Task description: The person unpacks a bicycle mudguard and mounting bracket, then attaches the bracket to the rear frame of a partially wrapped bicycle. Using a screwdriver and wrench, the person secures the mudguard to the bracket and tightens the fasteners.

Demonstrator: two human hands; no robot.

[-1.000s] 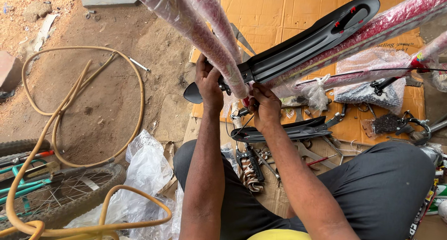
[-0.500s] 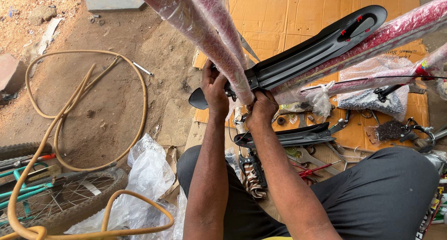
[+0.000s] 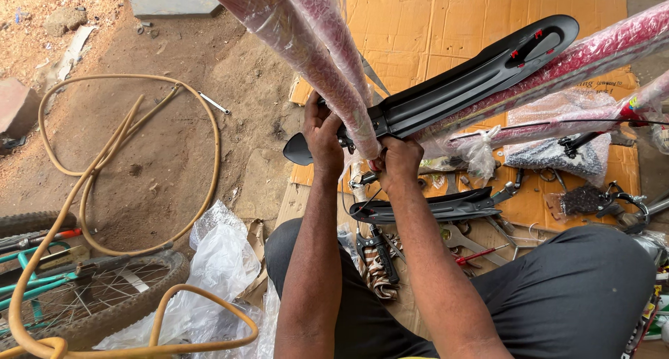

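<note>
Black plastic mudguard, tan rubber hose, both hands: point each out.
Black plastic mudguard point(image 3: 474, 77), head view, middle of its long blade.
Tan rubber hose point(image 3: 209, 129), head view, right side of the loop on the dirt.
Left hand point(image 3: 322, 132), head view, back of hand.
Right hand point(image 3: 402, 160), head view, back of hand.

Dirt ground point(image 3: 160, 157) w/ yellow hose point(image 3: 90, 192) at left; flat cardboard point(image 3: 432, 31) at right carries black mudguard point(image 3: 432, 209), wrenches point(image 3: 467, 240), small bagged parts point(image 3: 550, 153).
</note>
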